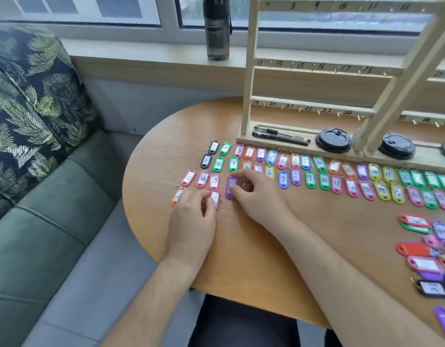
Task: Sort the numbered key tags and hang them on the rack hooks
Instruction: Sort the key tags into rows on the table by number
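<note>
Pinching a pink key tag (pixel 215 198) against the wooden surface (pixel 241 249), the left hand (pixel 193 221) has its thumb and forefinger curled on the tag. The right hand (pixel 256 196), at its two o'clock, pinches a purple key tag (pixel 231 188) likewise. Both tags are oval plastic with a white paper window; their digits are blurred. Two numbered rows of tags (pixel 310 179) in black, green, pink, orange, blue and yellow run towards three o'clock. An unsorted heap (pixel 426 249) lies at four o'clock. The rack (pixel 314 70), with hand-numbered bars, stands at twelve o'clock.
</note>
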